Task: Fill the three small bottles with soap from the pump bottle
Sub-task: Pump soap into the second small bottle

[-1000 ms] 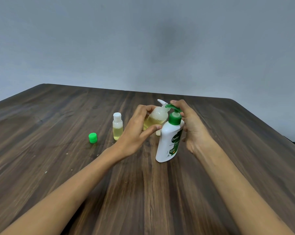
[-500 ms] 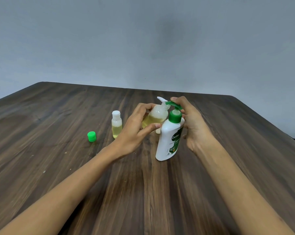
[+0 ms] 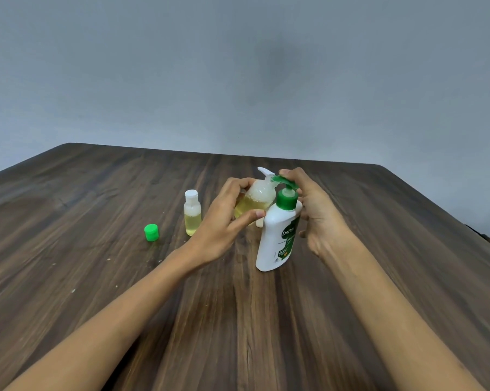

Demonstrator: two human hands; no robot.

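Note:
A white pump bottle (image 3: 276,241) with a green pump head (image 3: 283,182) stands upright at mid-table. My right hand (image 3: 317,213) curls over the pump head from the right, index finger on top. My left hand (image 3: 226,221) grips a small clear bottle (image 3: 256,200), tilted with its mouth under the green spout and its white flip cap (image 3: 265,171) hanging open. That bottle holds yellow soap with foam above it. A second small bottle (image 3: 192,211) with a white cap stands to the left, about half full. A white piece (image 3: 259,222) shows behind the pump bottle, mostly hidden.
A loose green cap (image 3: 151,232) lies on the dark wooden table (image 3: 97,277) left of the capped bottle. Small crumbs dot the near left of the tabletop. A plain grey wall stands behind the table's far edge.
The green pump head sat down on its collar one second ago and now stands raised with its stem showing. Both hands and the small bottle stay where they were.

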